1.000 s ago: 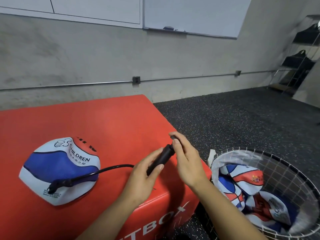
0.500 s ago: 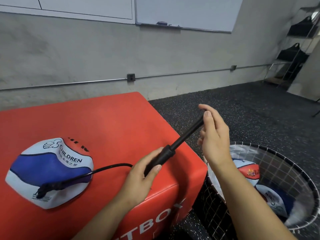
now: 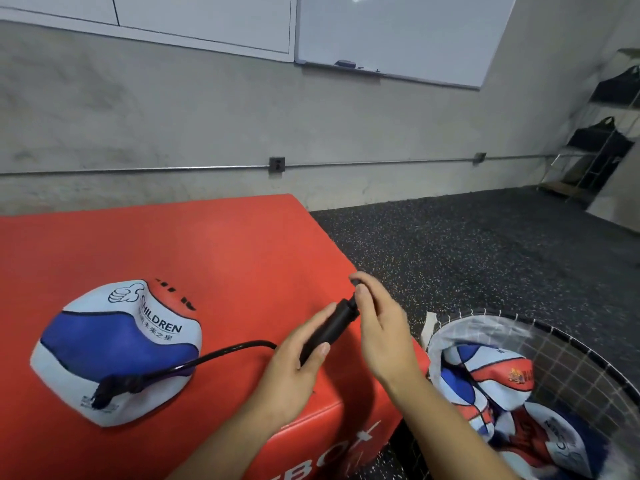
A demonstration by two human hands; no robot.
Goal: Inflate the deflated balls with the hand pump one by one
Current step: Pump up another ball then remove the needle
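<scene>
At lower centre of the frame, left hand [image 3: 298,355] wrapped around the black hand pump [image 3: 330,329] barrel, thumb along its side. Just right of it, right hand [image 3: 379,327] pinching the pump's handle end, pressed close against the barrel. At lower left, deflated ball [image 3: 114,348] flat on the red box [image 3: 214,258], white, blue and red, joined to the pump by a black hose [image 3: 225,351]. At lower right, wire basket [image 3: 568,344] holding more limp balls [image 3: 485,375].
</scene>
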